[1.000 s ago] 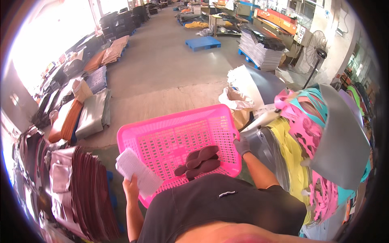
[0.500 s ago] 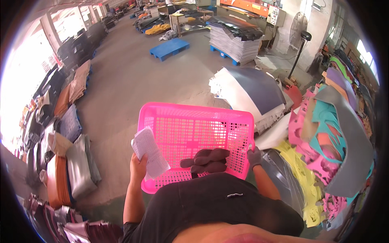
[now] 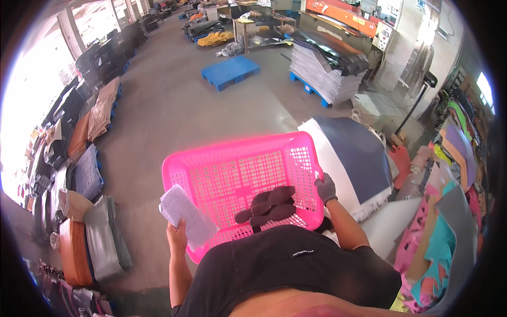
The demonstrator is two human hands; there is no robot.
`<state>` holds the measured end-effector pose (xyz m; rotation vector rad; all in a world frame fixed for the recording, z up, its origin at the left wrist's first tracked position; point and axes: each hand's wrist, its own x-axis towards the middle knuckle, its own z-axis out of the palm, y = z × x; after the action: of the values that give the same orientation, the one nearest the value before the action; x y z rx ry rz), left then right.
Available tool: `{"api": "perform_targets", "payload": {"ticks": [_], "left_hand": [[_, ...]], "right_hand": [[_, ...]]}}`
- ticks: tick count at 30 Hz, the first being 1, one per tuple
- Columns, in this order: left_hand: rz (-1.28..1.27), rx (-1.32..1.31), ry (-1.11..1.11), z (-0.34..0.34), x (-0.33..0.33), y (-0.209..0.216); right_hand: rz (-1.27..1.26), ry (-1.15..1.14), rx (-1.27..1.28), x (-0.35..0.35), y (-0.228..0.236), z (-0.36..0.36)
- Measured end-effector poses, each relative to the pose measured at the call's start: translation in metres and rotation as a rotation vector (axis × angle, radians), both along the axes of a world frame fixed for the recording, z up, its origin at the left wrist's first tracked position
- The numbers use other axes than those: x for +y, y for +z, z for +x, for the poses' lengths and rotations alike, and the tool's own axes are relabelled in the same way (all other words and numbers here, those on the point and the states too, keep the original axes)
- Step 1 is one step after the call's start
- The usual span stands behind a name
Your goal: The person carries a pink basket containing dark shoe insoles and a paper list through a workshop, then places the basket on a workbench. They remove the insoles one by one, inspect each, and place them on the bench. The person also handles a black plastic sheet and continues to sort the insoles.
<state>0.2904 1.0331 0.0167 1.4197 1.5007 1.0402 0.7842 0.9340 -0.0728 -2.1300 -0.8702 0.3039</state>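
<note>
A pink plastic basket [image 3: 240, 145] with a grid of holes is held in front of my body, its right end raised. My right hand [image 3: 326, 188], in a dark grey glove, is closed on the basket's right rim. Several dark brown, rounded padded pieces [image 3: 274, 198] lie together in the basket near my shirt. My left hand [image 3: 178, 232] is bare and pinches white sheets of paper [image 3: 187, 214] with handwriting, thumb on top. The paper overlaps the basket's left wall; whether those fingers also hold the rim is hidden.
A blue pallet [image 3: 231, 71] lies on the floor ahead. Stacked sheets [image 3: 330, 68] stand on another pallet beyond it. Large white and dark blue sheets [image 3: 351, 153] and coloured foam offcuts [image 3: 433, 248] crowd the right. Rolled and folded material [image 3: 105, 240] lines the left. A standing fan [image 3: 417, 103] is at right.
The basket has swung a little to the left, and its right end is higher. The sheets and pallets ahead have shifted in the picture as my viewpoint moved. Both hands keep their hold.
</note>
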Motion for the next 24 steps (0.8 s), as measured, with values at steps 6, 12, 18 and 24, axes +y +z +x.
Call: {"api": "perform_targets", "payload": {"ticks": [6,12,18,24], "left_hand": [[0.122,0.167,-0.178,0.061,0.2,-0.002],[0.111,0.144,-0.393,0.128,0.379,0.053],[0.167,0.203,-0.462,0.21,0.525,0.032],[0.067,0.224,-0.434,0.308,0.677,0.0]], "right_hand": [[0.07,-0.089,0.052,0.136,-0.036,0.036],[0.19,-0.313,0.083,0.234,-0.039,0.079],[0.113,-0.464,0.244,0.324,-0.089,0.121],[0.107,-0.399,0.1,0.483,-0.097,0.225]]}}
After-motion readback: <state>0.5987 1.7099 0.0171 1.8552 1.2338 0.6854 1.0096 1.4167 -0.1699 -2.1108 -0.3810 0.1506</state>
